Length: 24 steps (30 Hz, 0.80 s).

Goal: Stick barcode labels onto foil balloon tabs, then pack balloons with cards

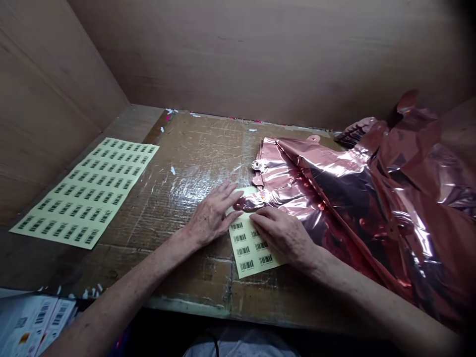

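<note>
Small pale-yellow barcode label sheet [250, 248] is pinned flat on the scuffed brown cardboard-covered surface [186, 163] by left hand [213, 214] and right hand [283, 234], both grips released, fingers spread, nothing clasped. Crinkled rose-gold foil balloon tail [256, 199] is overlapped onto the sheet's top edge; best kept taut and flat under fingertips. Label under the fingers is hidden; the foil pile is cut off at right.

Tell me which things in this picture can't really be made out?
- Barcode digits on the large label sheet: too small, head view.
- Small label sheet: partly covered by the left hand and right hand.
- Pink foil pile: cut off at the right edge.
- Printed papers: cut off at the bottom-left corner.
</note>
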Each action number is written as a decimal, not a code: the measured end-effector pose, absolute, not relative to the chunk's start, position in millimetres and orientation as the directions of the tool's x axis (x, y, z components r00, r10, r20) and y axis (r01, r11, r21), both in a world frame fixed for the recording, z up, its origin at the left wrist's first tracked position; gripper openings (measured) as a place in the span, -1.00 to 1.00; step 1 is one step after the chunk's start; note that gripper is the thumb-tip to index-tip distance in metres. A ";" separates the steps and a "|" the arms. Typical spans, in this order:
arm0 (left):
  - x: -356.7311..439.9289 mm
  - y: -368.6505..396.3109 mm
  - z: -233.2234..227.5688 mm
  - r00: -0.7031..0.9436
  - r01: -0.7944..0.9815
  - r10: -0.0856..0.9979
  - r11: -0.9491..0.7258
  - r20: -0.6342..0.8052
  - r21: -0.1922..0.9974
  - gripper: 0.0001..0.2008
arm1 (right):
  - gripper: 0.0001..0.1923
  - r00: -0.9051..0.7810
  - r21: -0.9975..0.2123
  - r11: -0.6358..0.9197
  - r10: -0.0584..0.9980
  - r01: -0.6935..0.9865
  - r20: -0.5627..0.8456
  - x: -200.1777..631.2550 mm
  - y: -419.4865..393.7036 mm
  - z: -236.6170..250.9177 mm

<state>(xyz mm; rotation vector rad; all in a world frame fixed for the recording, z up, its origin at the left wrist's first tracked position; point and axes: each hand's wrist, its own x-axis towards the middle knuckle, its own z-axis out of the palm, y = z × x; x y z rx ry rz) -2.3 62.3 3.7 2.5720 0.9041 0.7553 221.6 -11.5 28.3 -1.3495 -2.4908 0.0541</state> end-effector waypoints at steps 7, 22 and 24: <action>-3.7 65.9 -13.2 0.681 0.504 0.653 -0.746 0.331 0.435 -0.67 | -0.80 -0.544 -0.323 0.581 0.814 0.747 0.206 206.6 3.8 7.7; -3.7 65.0 -17.7 0.656 0.487 0.649 -0.754 0.386 0.441 -0.65 | -0.84 -0.428 -0.380 0.429 0.899 0.819 0.093 197.2 8.3 13.4; -3.8 64.8 -17.0 0.658 0.483 0.645 -0.757 0.387 0.441 -0.66 | -0.83 -0.434 -0.408 0.438 0.894 0.801 0.109 197.2 7.4 12.6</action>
